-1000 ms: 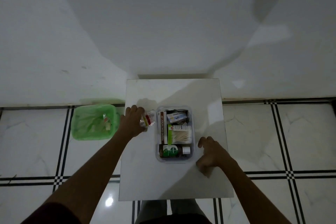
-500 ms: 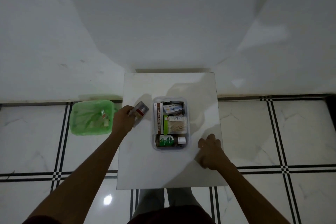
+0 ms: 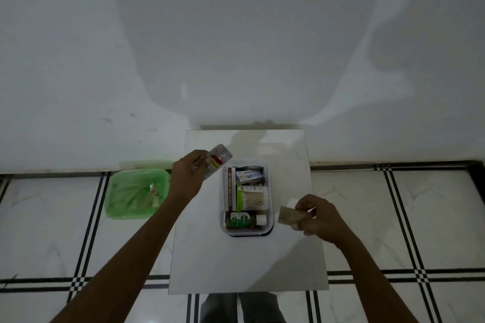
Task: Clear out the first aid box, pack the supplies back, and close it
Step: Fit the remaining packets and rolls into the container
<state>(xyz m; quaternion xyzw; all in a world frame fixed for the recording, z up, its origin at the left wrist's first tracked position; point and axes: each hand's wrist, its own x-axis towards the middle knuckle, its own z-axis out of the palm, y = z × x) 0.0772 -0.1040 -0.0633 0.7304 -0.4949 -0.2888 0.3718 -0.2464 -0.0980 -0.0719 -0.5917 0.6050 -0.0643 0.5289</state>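
Two hands work over a small white table [image 3: 244, 265] set against a pale wall. The left hand [image 3: 187, 178] is closed around a small clear bottle [image 3: 216, 161] with a red and yellow label; the bottle is tilted, its long axis running from the palm up toward the far right, and its free end points to the far right corner of the table. It juts out from the far right side of the fist, held above the table just left of the first aid box [image 3: 270, 228]. That box is a clear open tub near the middle of the table, its long axis running near to far. Inside lie a long ointment carton [image 3: 229, 189] along the left wall, a small white carton [image 3: 248, 175] at the far end, a pack of cotton swabs [image 3: 256, 198] in the middle, and a brown bottle [image 3: 242, 220] lying crosswise at the near end with its white cap to the right. The right hand [image 3: 319, 217] is curled around a small tan block [image 3: 292, 215], which sticks out leftward from the fingers, just right of the box; what it is I cannot tell. A green bin [image 3: 118, 207] stands on the tiled floor to the left. Compared with half a second ago, the bottle is held higher and farther away, and the right hand has lifted off the table with the block now in it.
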